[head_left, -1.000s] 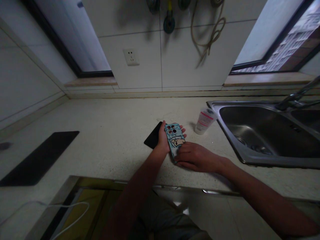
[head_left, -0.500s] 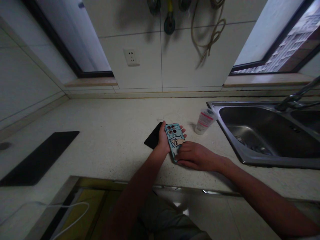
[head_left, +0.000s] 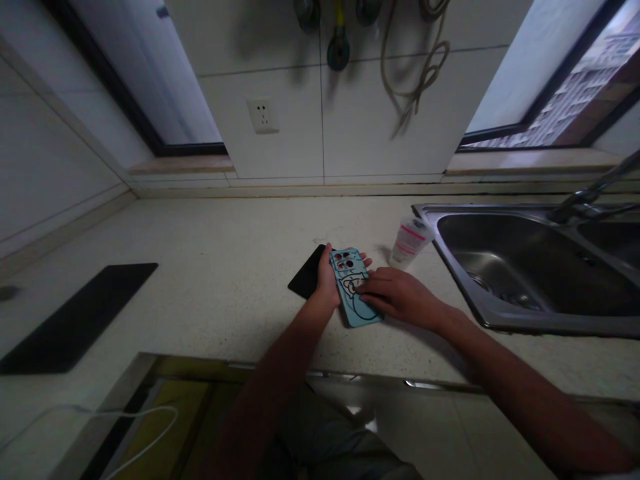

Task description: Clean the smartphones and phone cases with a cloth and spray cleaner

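A light blue phone case with a cartoon drawing and camera cutouts lies in my left hand. Its fingers wrap behind the case and their tips show at the far right edge. My right hand rests over the middle of the case, fingers bent together on the drawing. A whitish patch shows by those fingertips; whether they pinch something is unclear. Partly hidden under my left hand, a flat black slab lies on the countertop. A clear plastic cup with pink print stands tilted just beyond my right hand.
To the right is a steel sink with a faucet. A black mat lies at the left, and a white cable loops near the front left. The wall behind carries a socket and a hanging cord.
My right hand has moved up the case, from its lower end to the drawing, uncovering the blue lower part. My left hand holds the case in nearly the same place.
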`<state>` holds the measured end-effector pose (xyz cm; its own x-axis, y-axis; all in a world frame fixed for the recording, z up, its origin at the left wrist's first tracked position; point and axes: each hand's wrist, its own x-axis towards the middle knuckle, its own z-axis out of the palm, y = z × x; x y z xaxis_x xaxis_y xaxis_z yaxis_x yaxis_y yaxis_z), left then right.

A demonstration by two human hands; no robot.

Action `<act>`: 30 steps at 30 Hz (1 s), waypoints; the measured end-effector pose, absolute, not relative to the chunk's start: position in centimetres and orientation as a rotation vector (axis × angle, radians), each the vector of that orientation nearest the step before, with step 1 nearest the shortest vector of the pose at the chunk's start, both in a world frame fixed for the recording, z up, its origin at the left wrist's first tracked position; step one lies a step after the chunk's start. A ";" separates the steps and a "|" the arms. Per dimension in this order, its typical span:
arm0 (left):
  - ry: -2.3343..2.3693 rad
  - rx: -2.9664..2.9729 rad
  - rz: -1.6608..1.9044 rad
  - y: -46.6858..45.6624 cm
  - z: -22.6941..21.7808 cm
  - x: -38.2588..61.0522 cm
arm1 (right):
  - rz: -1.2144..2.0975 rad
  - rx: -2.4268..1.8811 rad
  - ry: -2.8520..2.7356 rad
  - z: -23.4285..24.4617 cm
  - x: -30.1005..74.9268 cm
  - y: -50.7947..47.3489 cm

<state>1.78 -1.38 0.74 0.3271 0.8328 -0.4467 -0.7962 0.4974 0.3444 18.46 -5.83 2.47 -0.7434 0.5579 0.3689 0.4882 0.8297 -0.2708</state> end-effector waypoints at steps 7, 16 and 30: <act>0.566 0.080 0.978 -1.8 1.0 2.1 | 0.189 -0.990 -2.369 1.3 18.7 -4.9; 0.562 0.087 0.992 -1.5 0.6 2.2 | 0.195 -1.074 -2.150 0.9 18.3 -4.8; 0.572 0.072 1.040 -1.6 1.0 2.1 | 0.196 -1.065 -2.084 0.2 19.3 -3.8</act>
<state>2.14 -1.61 1.02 0.3749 0.8297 -0.4135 -0.7934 0.5179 0.3198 19.25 -3.78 0.22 -0.3519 0.7441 0.5678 0.6249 0.6384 -0.4493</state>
